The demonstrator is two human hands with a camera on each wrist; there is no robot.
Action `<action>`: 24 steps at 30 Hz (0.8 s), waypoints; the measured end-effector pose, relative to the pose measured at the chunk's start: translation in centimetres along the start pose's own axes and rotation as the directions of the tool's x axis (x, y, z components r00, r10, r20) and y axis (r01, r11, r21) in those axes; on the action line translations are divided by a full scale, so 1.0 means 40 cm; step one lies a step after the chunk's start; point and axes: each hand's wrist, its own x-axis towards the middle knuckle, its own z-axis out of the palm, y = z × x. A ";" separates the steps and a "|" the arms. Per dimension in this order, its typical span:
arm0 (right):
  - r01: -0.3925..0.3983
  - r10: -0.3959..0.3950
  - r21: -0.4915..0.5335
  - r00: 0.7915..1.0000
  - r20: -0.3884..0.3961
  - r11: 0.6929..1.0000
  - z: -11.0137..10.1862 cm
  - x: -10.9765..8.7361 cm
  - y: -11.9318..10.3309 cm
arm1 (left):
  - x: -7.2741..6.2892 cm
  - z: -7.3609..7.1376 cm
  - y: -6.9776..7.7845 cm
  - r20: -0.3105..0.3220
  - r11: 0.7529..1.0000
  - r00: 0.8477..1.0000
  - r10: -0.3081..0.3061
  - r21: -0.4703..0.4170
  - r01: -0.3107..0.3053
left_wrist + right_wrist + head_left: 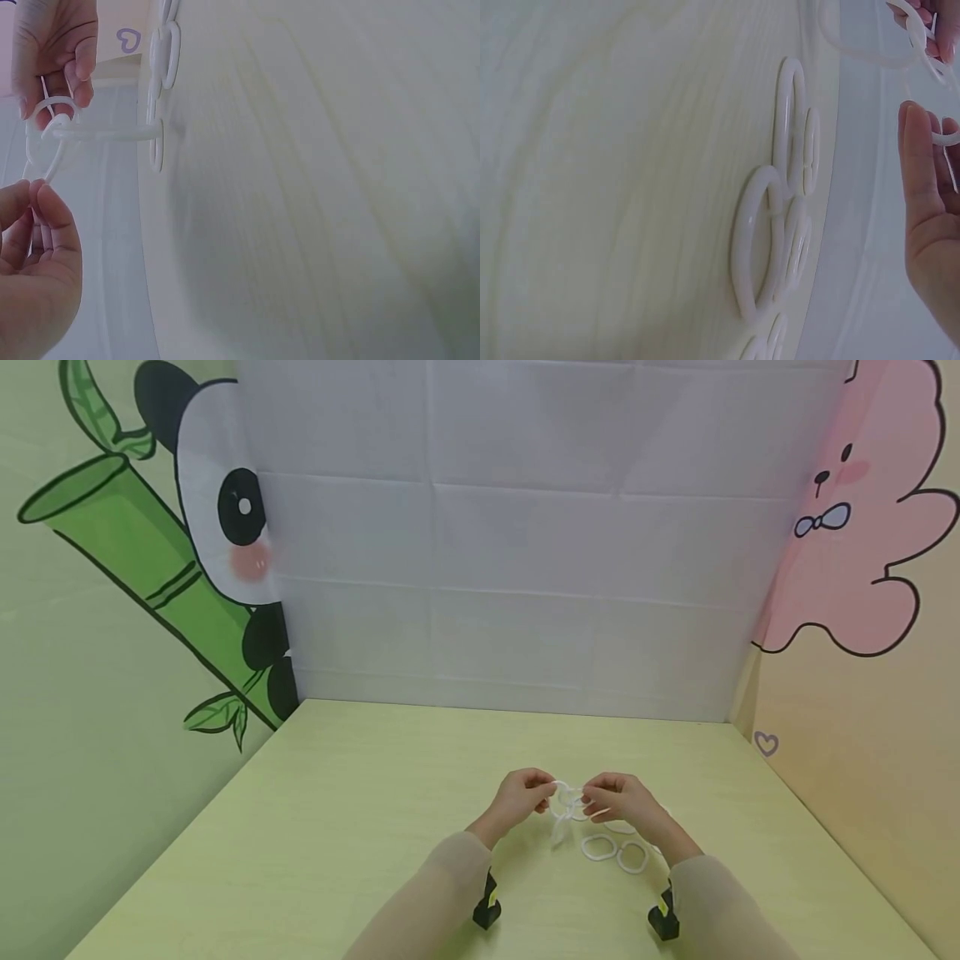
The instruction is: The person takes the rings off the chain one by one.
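White plastic rings are linked together between my two hands above the table. My left hand [519,800] pinches one ring between thumb and forefinger. Facing it, my right hand [624,800] holds another with its fingertips. From the linked ones a further ring [112,133] hangs down to table level in the left wrist view. Loose white rings [744,240] lie on the table below the right hand, some overlapping; one shows a small split in its loop. Fingers partly hide where the held rings cross.
The pale yellow wooden table [360,810] ends at a white cloth backdrop [510,610]. Side walls carry a painted panda [202,510] and a pink bear [862,560]. Black devices [487,906] sit at both wrists.
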 end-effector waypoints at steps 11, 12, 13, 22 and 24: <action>-0.004 0.007 -0.045 0.998 0.064 0.999 0.006 0.003 -0.002 | 0.046 0.005 -0.065 -0.026 1.000 1.000 -0.002 -0.003 0.002; -0.006 0.010 -0.051 0.998 0.065 0.999 0.007 0.003 -0.004 | 0.046 0.005 -0.064 -0.026 1.000 1.000 -0.005 -0.003 0.005; -0.004 0.008 -0.057 0.998 0.069 0.998 0.009 0.002 -0.007 | 0.046 0.005 -0.063 -0.025 1.000 1.000 -0.007 -0.002 0.007; 0.001 0.009 -0.115 0.996 0.091 0.993 0.014 0.004 -0.007 | 0.042 0.006 -0.058 -0.023 1.000 1.000 0.004 0.000 -0.004; 0.006 0.005 -0.122 0.996 0.092 0.993 0.018 0.001 -0.016 | 0.043 0.006 -0.060 -0.023 1.000 1.000 0.003 0.002 -0.003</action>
